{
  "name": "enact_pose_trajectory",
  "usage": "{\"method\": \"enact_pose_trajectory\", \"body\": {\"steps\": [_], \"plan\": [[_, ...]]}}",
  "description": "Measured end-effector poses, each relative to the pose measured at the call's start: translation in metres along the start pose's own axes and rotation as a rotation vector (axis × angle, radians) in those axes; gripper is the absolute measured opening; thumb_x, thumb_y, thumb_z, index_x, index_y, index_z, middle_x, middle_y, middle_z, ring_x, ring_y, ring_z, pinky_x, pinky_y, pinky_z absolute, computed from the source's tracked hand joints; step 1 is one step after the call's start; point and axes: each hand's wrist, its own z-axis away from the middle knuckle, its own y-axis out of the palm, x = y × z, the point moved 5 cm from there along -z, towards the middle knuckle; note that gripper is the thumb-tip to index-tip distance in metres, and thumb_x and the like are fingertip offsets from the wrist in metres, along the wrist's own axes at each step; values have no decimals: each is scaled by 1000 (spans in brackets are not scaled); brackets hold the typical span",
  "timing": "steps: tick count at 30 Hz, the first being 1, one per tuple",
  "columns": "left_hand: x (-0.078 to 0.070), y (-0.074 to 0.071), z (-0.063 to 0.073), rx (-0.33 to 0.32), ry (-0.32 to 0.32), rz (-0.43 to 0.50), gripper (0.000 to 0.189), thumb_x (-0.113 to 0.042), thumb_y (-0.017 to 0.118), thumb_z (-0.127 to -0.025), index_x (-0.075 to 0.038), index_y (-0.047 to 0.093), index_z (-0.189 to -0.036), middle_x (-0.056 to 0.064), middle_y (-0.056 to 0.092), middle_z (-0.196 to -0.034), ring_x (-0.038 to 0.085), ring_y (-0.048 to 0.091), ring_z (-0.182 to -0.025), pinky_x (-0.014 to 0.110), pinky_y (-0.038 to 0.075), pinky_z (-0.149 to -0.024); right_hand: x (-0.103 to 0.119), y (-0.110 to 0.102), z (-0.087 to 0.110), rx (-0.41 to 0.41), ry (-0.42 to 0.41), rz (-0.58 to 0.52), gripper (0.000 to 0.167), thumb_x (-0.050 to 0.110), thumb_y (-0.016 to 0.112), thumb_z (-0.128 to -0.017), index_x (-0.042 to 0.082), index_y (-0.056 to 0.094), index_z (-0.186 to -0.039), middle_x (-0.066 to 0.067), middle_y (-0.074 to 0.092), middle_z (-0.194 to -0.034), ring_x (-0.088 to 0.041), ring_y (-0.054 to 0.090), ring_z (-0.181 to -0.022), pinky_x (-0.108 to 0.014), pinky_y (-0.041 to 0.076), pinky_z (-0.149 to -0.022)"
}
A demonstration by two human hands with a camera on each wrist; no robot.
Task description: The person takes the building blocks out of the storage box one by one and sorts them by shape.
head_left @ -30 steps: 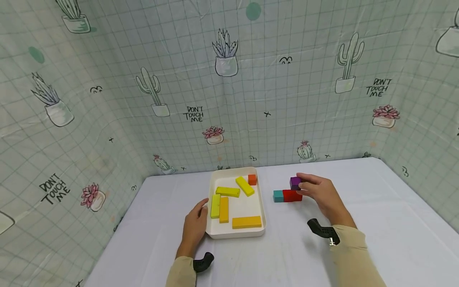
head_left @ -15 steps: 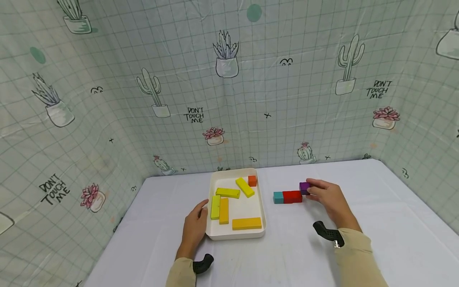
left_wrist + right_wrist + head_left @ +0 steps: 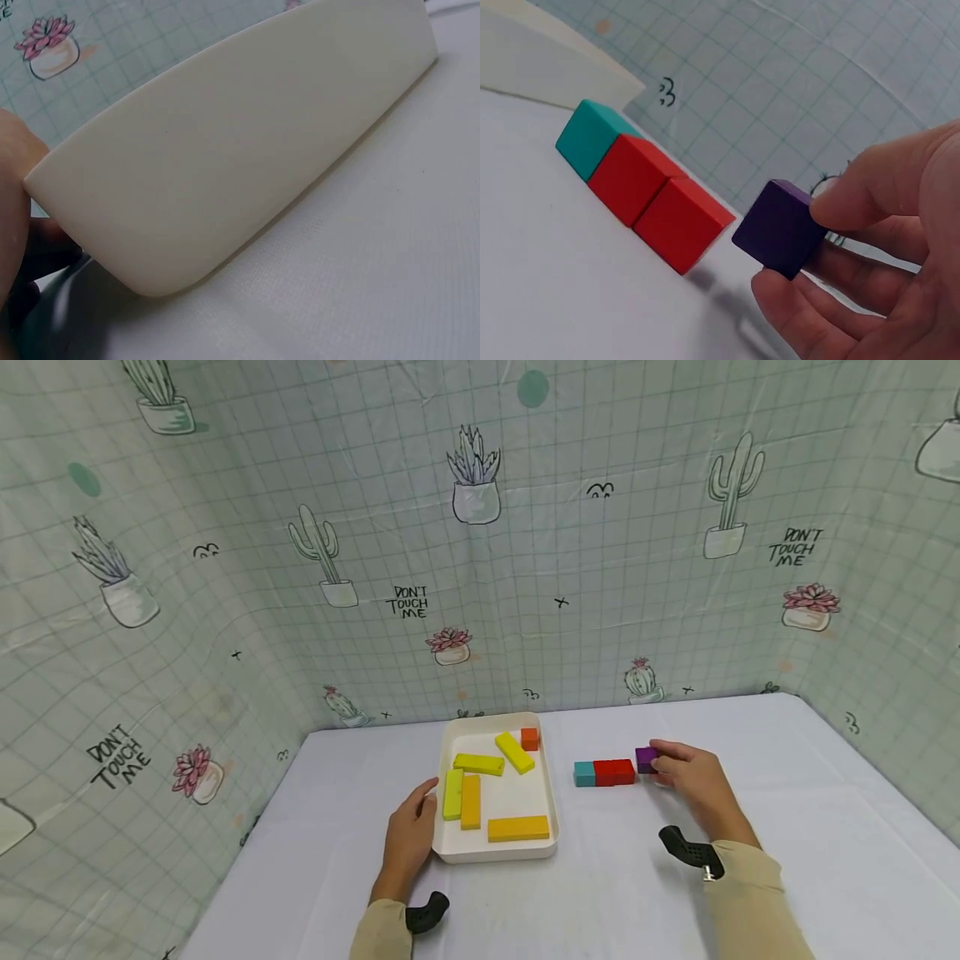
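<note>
My right hand (image 3: 693, 778) pinches a purple cube (image 3: 646, 760) between thumb and fingers. The cube is just right of a row of blocks, with a small gap in the right wrist view. That row has a teal cube (image 3: 596, 142) at its left end and two red cubes (image 3: 681, 225) touching side by side. My left hand (image 3: 409, 831) rests against the left side of a white tray (image 3: 517, 853), fingers relaxed along its outer wall. In the left wrist view the tray's wall (image 3: 240, 142) hides most of this hand.
Inside the tray lie several yellow and yellow-green bars, such as a yellow bar (image 3: 518, 828), and an orange cube (image 3: 529, 739) in the far right corner. A white cloth covers the table (image 3: 592, 885). A cactus-print curtain (image 3: 525, 552) stands behind and at both sides.
My right hand has moved the purple cube rightward and down, from above the red cubes to beside the row's right end. The left hand and tray have stayed put.
</note>
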Motion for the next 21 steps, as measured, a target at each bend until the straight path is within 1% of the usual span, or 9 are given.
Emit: {"method": "enact_pose_trajectory", "body": {"steps": [5, 7, 13, 16, 21], "plan": [[1, -1, 1, -2, -9, 0, 41, -31, 46, -106, -23, 55, -145, 8, 55, -145, 31, 47, -136, 56, 36, -111, -3, 2, -1, 3, -7, 43, 51, 12, 51, -102, -1, 42, -150, -29, 35, -153, -40, 46, -130, -30, 50, -96], [1, -1, 2, 0, -15, 1, 41, -32, 46, -106, -23, 55, -145, 8, 55, -145, 31, 47, -136, 56, 36, -111, -4, 2, -2, 1, -13, 60, 50, 12, 51, -102, -2, 43, -150, -29, 35, -152, -39, 46, -129, -28, 52, -94], [-1, -2, 0, -9, 3, 7, 41, -32, 46, -106, -22, 56, -145, 8, 55, -145, 31, 47, -136, 56, 36, -111, -5, 3, -6, -7, -32, 99, 49, 11, 50, -102, -4, 43, -148, -29, 38, -150, -39, 48, -128, -21, 54, -87], [-1, -1, 0, -6, -2, 14, 41, -31, 46, -106, -23, 56, -145, 7, 55, -145, 30, 47, -136, 55, 35, -111, -6, 3, -6, -11, -20, 115, 49, 11, 50, -102, -4, 43, -148, -29, 39, -150, -39, 48, -127, -21, 54, -87], [-1, -1, 0, 3, 0, 15, 41, -31, 46, -106, -23, 56, -145, 7, 55, -145, 30, 46, -137, 55, 35, -111, -8, 4, -5, -15, -2, 158, 50, 12, 51, -102, -4, 43, -149, -29, 39, -149, -39, 48, -128, -29, 54, -92]]}}
